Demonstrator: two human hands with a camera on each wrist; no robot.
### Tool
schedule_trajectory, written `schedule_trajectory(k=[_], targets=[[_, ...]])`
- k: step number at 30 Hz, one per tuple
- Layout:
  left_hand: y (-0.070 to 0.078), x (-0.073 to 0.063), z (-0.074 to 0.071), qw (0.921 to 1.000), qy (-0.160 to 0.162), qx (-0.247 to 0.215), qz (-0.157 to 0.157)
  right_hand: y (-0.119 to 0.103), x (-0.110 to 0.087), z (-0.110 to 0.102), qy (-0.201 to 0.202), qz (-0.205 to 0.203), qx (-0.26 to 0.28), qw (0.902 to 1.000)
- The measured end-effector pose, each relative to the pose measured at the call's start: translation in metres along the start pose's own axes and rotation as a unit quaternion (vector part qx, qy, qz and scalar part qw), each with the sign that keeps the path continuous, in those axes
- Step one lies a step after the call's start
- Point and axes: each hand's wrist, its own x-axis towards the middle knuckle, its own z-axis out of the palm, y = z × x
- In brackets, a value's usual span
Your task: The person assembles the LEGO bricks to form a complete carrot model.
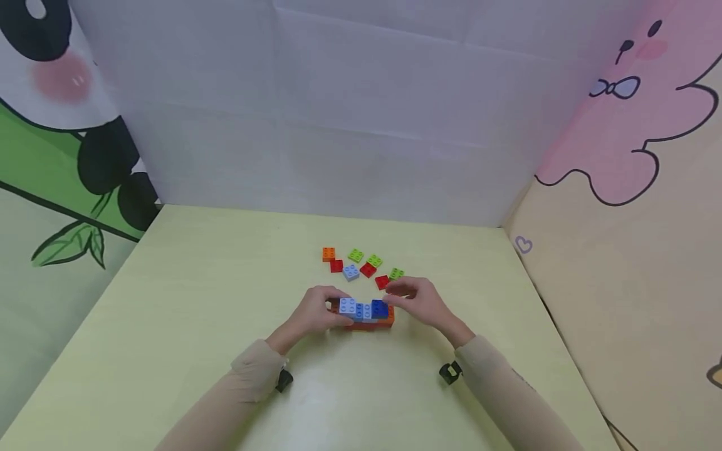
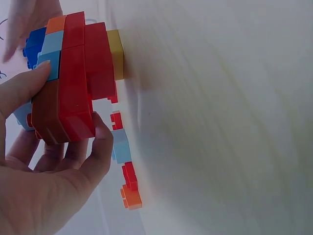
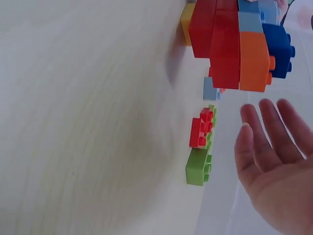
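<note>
A structure of stacked toy bricks (image 2: pixel 73 83) is held in my left hand (image 1: pixel 318 308), thumb on the near side and fingers around the left end. Its lower layers are red, with a yellow brick (image 2: pixel 116 54) at the bottom. The layer above has a brown brick (image 2: pixel 46 112) at the left end, blue ones in the middle and an orange brick (image 3: pixel 253 61) at the right end. On top sit a light blue brick (image 1: pixel 347 306) on the left and a dark blue brick (image 1: pixel 380 309) on the right. Just off the right end, my right hand (image 1: pixel 420 302) has loosely bent fingers and holds nothing.
Behind the structure, loose bricks lie scattered on the pale yellow table (image 1: pixel 225 269): an orange brick (image 1: pixel 328 254), a light blue brick (image 1: pixel 351 272), red bricks (image 1: pixel 368 270) and green bricks (image 1: pixel 356 255). A whitish sheet (image 1: pixel 338 125) hangs along the back, and printed panels flank both sides.
</note>
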Motion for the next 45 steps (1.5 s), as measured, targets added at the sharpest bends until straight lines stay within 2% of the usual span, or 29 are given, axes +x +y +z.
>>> schedule_trajectory(k=[5, 12, 14, 18, 23, 32, 39, 45], targets=[[0.001, -0.003, 0.000, 1.0000, 0.002, -0.005, -0.007, 0.009, 0.012, -0.004, 0.066, 0.014, -0.020, 0.9975], [0.002, -0.003, 0.000, 0.9999, -0.004, -0.012, -0.002, 0.033, 0.035, -0.008, 0.113, 0.052, -0.075, 0.9893], [0.002, -0.004, 0.001, 0.9999, -0.006, -0.014, 0.000, 0.037, 0.041, -0.009, 0.109, 0.074, -0.092, 0.9871], [0.003, -0.006, 0.000, 0.9999, -0.006, -0.015, -0.002, 0.042, 0.050, -0.008, 0.069, 0.102, -0.115, 0.9857], [0.003, -0.006, 0.000, 0.9998, -0.009, -0.016, 0.000, 0.046, 0.053, -0.009, 0.052, 0.124, -0.114, 0.9844], [0.003, -0.004, 0.001, 0.9999, -0.009, -0.009, -0.003, 0.050, 0.056, -0.007, 0.037, 0.117, -0.129, 0.9839], [0.005, -0.003, -0.003, 0.9999, -0.008, -0.007, 0.003, 0.049, 0.062, -0.005, 0.043, 0.113, -0.138, 0.9830], [0.005, -0.004, -0.002, 0.9998, -0.017, -0.002, 0.004, 0.049, 0.060, -0.004, 0.044, 0.119, -0.134, 0.9828]])
